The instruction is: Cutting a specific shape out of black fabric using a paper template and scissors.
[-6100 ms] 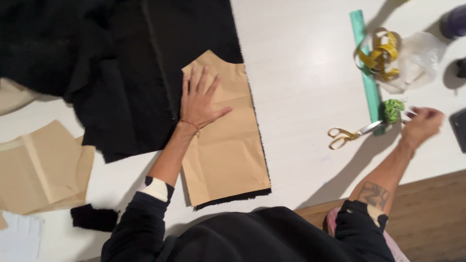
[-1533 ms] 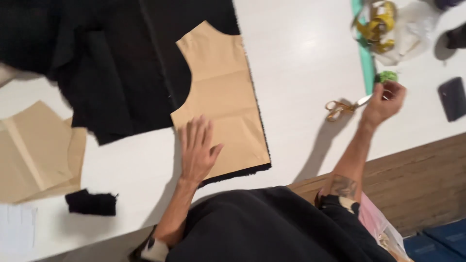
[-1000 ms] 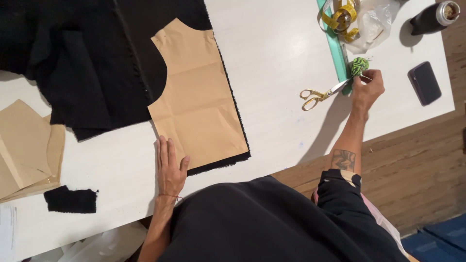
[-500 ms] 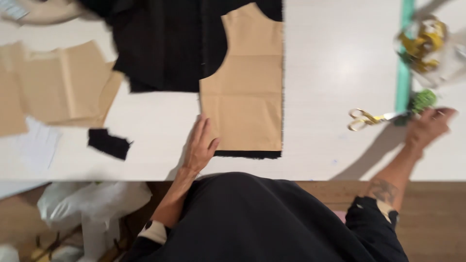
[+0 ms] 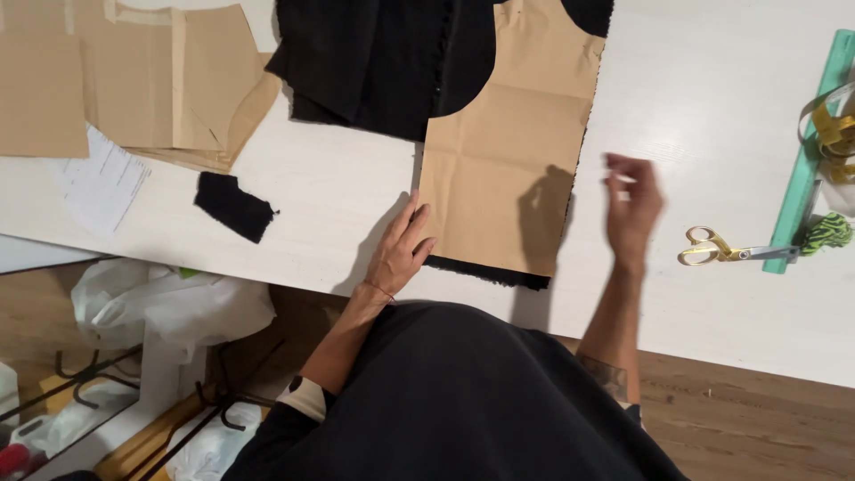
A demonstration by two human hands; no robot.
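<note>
A brown paper pattern piece lies on black fabric on the white table. My left hand rests flat on the table, fingers apart, its fingertips at the lower left edge of the pattern piece. My right hand hovers, blurred, over the table just right of the pattern piece. Its fingers look pinched together; whether anything small sits between them is too blurred to tell.
Gold-handled scissors, a green ruler, a green pincushion and a yellow tape measure lie at the right. More brown pattern pieces, white paper and a black fabric scrap lie at the left. Plastic bags sit below the table edge.
My right hand has come away from the pincushion and scissors and moved left toward the pattern piece. My left hand stays at the piece's lower left corner. The view has shifted.
</note>
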